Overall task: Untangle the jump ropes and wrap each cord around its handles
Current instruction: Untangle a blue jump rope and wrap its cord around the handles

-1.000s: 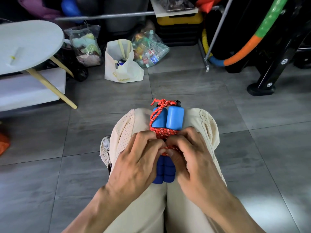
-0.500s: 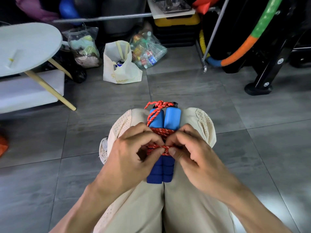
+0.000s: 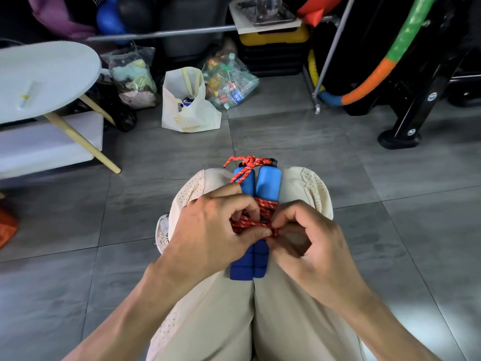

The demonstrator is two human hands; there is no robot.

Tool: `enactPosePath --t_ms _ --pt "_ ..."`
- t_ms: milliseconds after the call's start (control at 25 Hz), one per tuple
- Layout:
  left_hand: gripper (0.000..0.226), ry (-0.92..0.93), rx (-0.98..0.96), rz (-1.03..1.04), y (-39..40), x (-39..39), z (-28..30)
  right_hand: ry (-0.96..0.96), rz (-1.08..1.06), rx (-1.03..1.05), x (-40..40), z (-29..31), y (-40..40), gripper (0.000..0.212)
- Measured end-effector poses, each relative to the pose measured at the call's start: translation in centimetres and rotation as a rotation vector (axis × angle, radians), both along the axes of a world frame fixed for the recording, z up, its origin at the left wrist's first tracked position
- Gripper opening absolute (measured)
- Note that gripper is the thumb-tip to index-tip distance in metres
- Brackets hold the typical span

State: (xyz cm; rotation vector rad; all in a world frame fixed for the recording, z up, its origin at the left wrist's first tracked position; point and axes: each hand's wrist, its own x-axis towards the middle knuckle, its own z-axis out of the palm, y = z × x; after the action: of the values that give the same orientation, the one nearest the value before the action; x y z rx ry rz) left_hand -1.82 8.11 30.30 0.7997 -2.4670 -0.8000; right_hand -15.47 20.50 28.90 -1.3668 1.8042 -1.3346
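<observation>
A: How will the cord (image 3: 263, 207) handle?
B: Soft and light, I'd judge. Left hand (image 3: 216, 227) and right hand (image 3: 309, 238) pinch it at the wrap round the handles (image 3: 256, 222) on the lap.
A: Containers?
B: A white bag (image 3: 190, 110) of oddments, then a clear bag (image 3: 229, 82) of bottles.
</observation>
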Motion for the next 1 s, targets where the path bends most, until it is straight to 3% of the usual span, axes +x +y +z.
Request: enactPosePath --t_ms 120,240,320,440,560,720,840,1000 --pt "0.025 0.04 0.006 0.06 0.6 -0.2 -0.2 0.142 -0.047 -0.051 -0.1 -0.5 0.3 0.016" --pt "0.018 0.082 0.098 0.031 0.5 0.1 -0.4 0.461 -0.117 -0.094 0.3 -1.0 0.5 0.005" --pt "0.01 0.092 0.13 -0.008 0.3 0.2 -0.4 0.648 -0.185 -0.086 0.9 -1.1 0.5 0.011" --pt "0.007 0.142 0.174 -0.025 0.6 0.3 -0.2 0.782 -0.303 -0.049 1.7 -0.4 0.0 0.018" --pt "0.012 0.182 0.148 -0.005 1.7 0.1 0.2 0.8 -0.344 0.083 2.1 1.0 -0.3 0.018" --pt "0.011 0.165 -0.008 0.068 3.1 -1.2 0.7 0.768 -0.269 0.275 1.8 2.4 -0.1 0.014" --pt "0.01 0.194 -0.014 0.089 3.0 -1.2 0.3 0.71 -0.205 0.401 1.2 2.6 -0.3 0.015" --pt "0.009 0.24 0.079 0.09 2.5 -0.1 -0.5 0.454 -0.19 0.415 1.2 2.4 0.0 0.024"
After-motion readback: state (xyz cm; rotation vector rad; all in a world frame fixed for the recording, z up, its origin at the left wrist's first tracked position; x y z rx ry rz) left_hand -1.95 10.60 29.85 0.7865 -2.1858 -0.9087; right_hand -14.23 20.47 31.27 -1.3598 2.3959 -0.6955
